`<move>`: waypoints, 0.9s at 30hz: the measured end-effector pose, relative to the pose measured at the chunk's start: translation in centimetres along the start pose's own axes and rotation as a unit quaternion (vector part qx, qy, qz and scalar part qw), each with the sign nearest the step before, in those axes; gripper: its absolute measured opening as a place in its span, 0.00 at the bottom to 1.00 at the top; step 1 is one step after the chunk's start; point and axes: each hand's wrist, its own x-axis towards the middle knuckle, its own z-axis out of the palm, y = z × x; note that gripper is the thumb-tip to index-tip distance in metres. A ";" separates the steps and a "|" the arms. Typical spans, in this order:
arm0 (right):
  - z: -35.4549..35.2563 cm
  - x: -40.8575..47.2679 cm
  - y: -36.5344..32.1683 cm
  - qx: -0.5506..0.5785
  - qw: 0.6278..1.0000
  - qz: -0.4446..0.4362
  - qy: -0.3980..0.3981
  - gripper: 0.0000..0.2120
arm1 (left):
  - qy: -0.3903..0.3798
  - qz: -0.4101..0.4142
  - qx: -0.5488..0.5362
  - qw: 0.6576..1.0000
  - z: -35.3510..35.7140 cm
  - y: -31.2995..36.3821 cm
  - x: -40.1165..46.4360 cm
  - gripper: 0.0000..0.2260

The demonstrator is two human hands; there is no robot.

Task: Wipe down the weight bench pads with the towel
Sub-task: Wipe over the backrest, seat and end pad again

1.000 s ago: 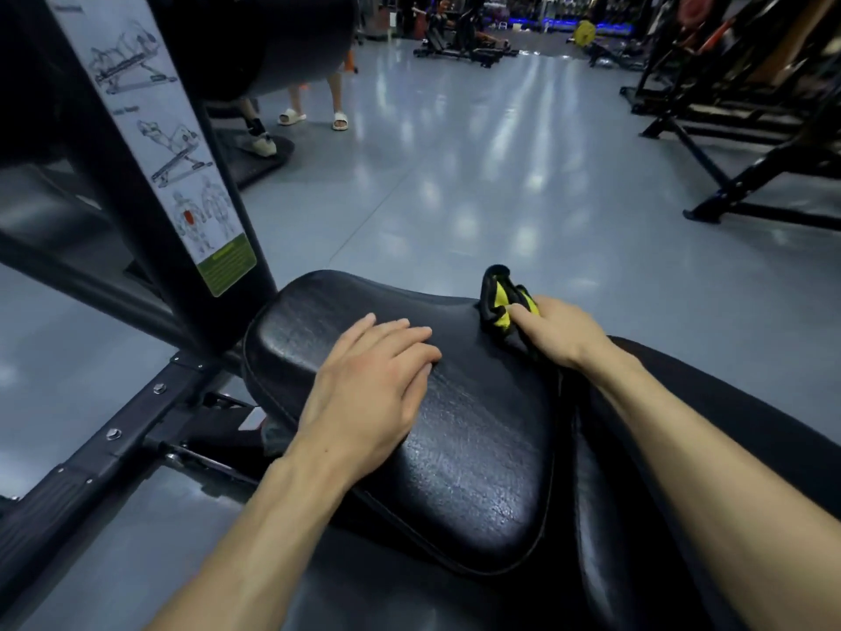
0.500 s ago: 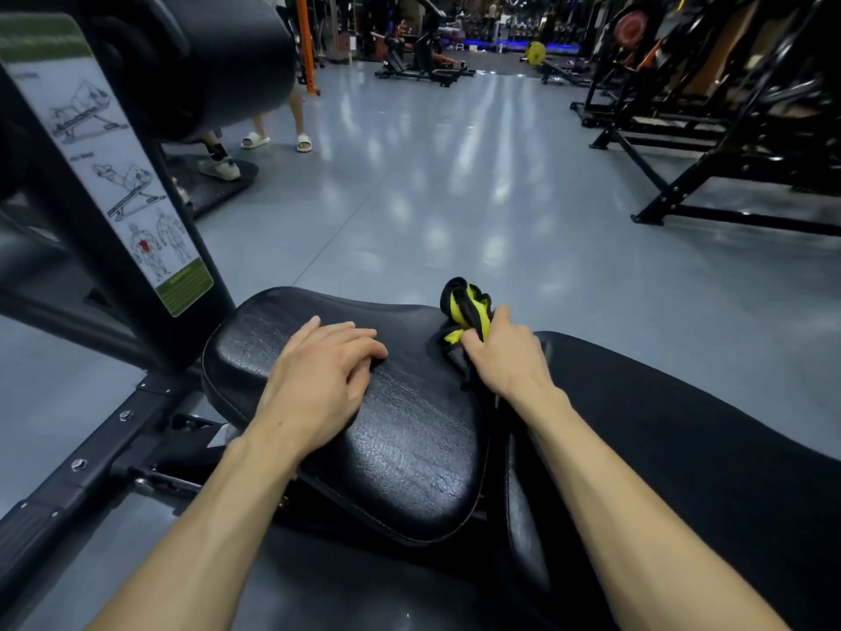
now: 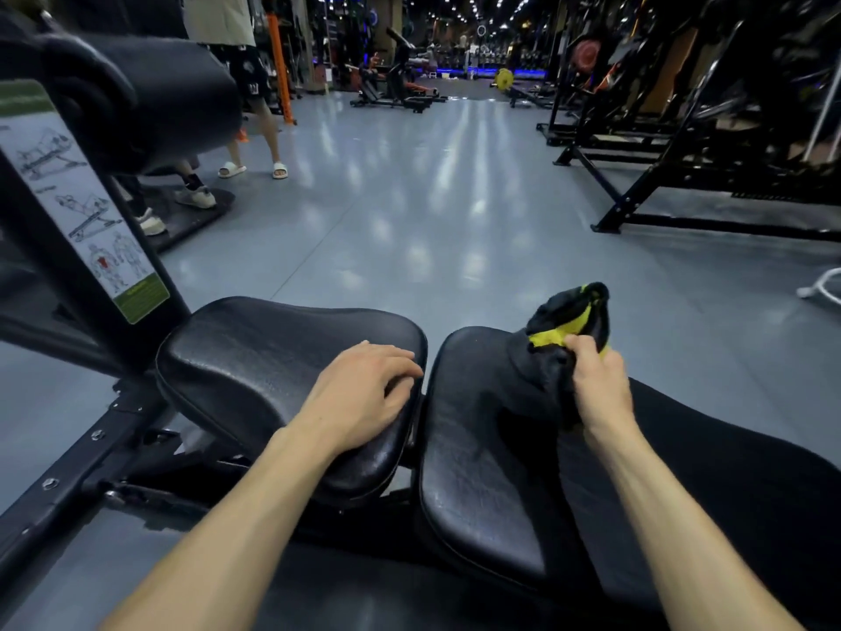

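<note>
Head view: two black bench pads are seen side by side, a narrow gap between them, with open grey floor (image 3: 409, 230) beyond their far edges. The left hand (image 3: 359, 393) is laid flat on the left pad (image 3: 255, 357), fingers relaxed, near its right edge. The black-and-yellow towel (image 3: 569, 321) is gripped by the right hand (image 3: 600, 384), fingers curled, at the right pad's (image 3: 478, 448) far edge. The towel's lower folds are hard to make out.

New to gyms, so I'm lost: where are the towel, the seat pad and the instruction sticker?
towel (image 3: 557, 332): head view, yellow stripe.
seat pad (image 3: 255, 357): head view, top surface.
instruction sticker (image 3: 82, 211): head view, middle drawings.
</note>
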 end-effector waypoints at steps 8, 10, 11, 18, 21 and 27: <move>-4.4 -5.3 6.2 -0.351 0.897 -0.144 -0.226 0.20 | -0.076 0.032 0.055 0.995 1.6 5.8 -0.4 0.15; -3.5 -6.2 7.5 -0.435 0.839 -0.206 -0.253 0.30 | -0.088 0.030 0.083 0.992 1.5 5.5 -0.2 0.14; -3.3 -6.2 7.4 -0.441 0.833 -0.216 -0.255 0.31 | -0.097 0.027 0.096 0.990 1.4 5.1 0.0 0.14; -2.9 -4.1 7.7 -0.456 0.814 -0.236 -0.274 0.38 | -0.112 0.036 0.121 0.986 1.4 0.6 4.2 0.15; -1.8 -2.1 7.7 -0.466 0.801 -0.246 -0.286 0.39 | -0.113 0.044 0.123 0.985 2.3 -1.6 6.6 0.14; 3.7 4.5 6.2 -0.429 0.790 -0.284 -0.335 0.38 | -0.094 0.054 0.087 0.990 4.6 -4.0 8.5 0.15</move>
